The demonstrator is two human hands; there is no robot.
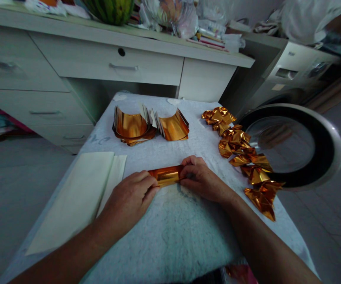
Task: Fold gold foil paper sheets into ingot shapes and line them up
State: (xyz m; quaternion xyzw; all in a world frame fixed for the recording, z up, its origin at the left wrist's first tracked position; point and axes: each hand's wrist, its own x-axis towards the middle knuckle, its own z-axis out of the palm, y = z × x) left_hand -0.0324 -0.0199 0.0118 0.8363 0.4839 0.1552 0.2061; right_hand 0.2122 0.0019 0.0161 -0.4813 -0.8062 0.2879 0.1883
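A sheet of shiny gold foil paper (168,176), rolled or folded into a narrow strip, lies across the middle of the cloth-covered table (170,232). My left hand (135,193) pinches its left end, and my right hand (198,178) grips the right end, fingers curled round it. Beyond my hands stand two curved stacks of gold foil paper, a left stack (131,125) and a right stack (174,125). Along the table's right side runs a row of folded gold foil pieces (235,140). My fingertips partly hide both ends of the strip.
Folded off-white paper sheets (75,197) lie at the table's left. Past the right edge, a washing machine's round door (288,146) hangs open. White drawers (111,63) close off the far side; a watermelon (108,10) and plastic bags (170,15) sit on the countertop.
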